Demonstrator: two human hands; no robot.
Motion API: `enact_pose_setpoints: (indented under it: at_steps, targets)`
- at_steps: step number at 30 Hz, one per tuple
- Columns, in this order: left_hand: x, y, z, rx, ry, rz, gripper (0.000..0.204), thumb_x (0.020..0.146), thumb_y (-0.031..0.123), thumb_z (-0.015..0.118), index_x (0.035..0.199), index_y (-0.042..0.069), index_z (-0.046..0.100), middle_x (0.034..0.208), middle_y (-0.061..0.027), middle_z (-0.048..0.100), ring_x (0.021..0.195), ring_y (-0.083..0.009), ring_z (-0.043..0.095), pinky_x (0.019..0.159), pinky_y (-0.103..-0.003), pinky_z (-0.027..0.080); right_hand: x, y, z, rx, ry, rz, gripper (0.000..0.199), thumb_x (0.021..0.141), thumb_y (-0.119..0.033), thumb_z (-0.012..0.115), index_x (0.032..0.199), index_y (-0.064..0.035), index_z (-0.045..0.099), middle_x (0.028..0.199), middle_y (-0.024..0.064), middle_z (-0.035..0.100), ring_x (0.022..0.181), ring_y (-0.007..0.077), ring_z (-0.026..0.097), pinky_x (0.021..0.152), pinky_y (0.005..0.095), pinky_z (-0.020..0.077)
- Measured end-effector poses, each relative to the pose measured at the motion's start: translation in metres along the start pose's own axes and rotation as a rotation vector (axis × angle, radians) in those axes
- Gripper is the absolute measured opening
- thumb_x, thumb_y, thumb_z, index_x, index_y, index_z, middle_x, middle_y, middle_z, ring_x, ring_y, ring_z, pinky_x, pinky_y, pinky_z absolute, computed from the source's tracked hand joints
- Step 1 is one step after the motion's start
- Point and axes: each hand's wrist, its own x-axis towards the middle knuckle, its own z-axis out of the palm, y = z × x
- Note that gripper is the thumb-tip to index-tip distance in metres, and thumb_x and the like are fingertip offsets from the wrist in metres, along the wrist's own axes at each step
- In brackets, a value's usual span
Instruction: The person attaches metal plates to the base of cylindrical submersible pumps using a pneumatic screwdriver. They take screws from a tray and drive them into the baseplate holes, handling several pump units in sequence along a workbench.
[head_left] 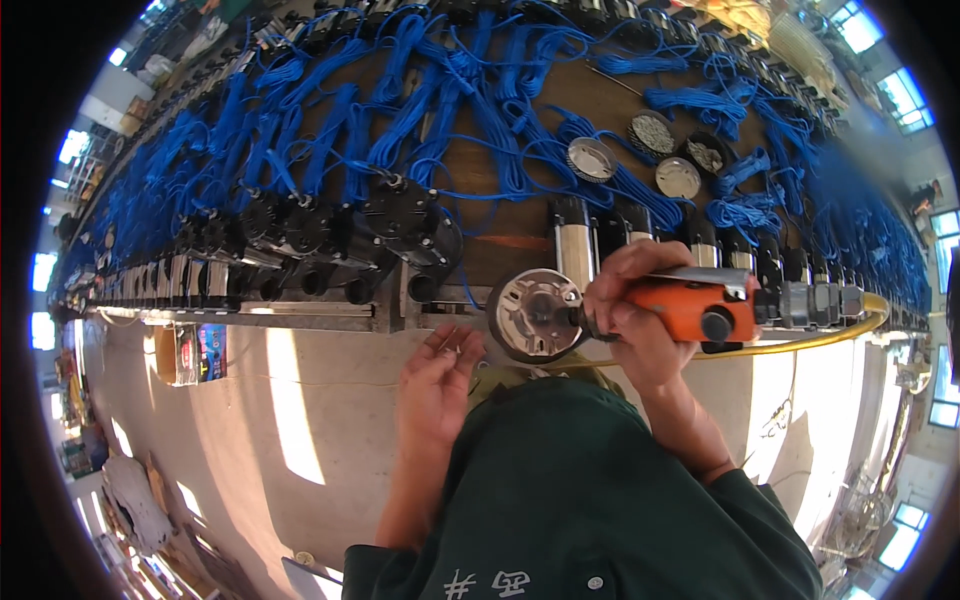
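Note:
My right hand (640,310) is wrapped round an orange air screwdriver (680,300), held level. Its tip points left at the open end of a round metal pump (535,345) with a dark rim and shiny recessed face. The tip seems to reach this face; exact contact is hard to tell. Left of the pump, my left hand (435,380) is raised with thumb and fingers pinched together. A tiny bright bit shows at the fingertips, too small to name. A yellow air hose (790,346) runs from the tool's back end and loops under it.
Black-capped pumps (405,215) line the bench edge on both sides. Bundles of blue cable (440,90) cover much of the brown bench top (480,170). Round dishes (652,133), some holding small metal parts, stand at the right. A cardboard box (178,355) sits low at the left.

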Motion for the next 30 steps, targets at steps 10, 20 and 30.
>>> enact_pose_setpoints:
  at_steps: [10, 20, 30]
  targets:
    - [-0.011, -0.006, 0.033, 0.055, -0.153, 0.041, 0.023, 0.095, 0.011, 0.054, 0.113, -0.003, 0.056, 0.1, -0.017, 0.065, 0.083, -0.0231, 0.068, 0.069, -0.027, 0.057, -0.005, -0.001, 0.018, 0.266, -0.087, -0.09, 0.03, 0.072, 0.001, 0.049, 0.102, -0.0016, 0.044, 0.084, 0.0138, 0.052, 0.057, 0.0147, 0.049, 0.061, 0.0325, 0.0468]
    - [0.001, -0.007, 0.041, 0.182, -0.179, -0.003, 0.023, 0.093, 0.019, 0.06, 0.097, -0.003, 0.061, 0.078, -0.0144, 0.067, 0.06, -0.0195, 0.065, 0.049, -0.026, 0.053, -0.002, 0.003, 0.013, 0.284, -0.04, -0.103, 0.029, 0.073, 0.001, 0.05, 0.101, -0.0012, 0.044, 0.086, 0.0143, 0.052, 0.056, 0.0151, 0.049, 0.061, 0.0324, 0.0468]
    - [0.013, 0.002, 0.059, 0.534, -0.21, 0.011, 0.019, 0.095, 0.013, 0.055, 0.098, -0.003, 0.064, 0.069, -0.0065, 0.063, 0.052, -0.0111, 0.056, 0.045, -0.022, 0.042, 0.003, 0.013, 0.002, 0.154, -0.08, -0.149, 0.03, 0.073, 0.001, 0.052, 0.101, -0.0018, 0.044, 0.085, 0.0115, 0.05, 0.056, 0.0149, 0.049, 0.058, 0.0314, 0.0451]
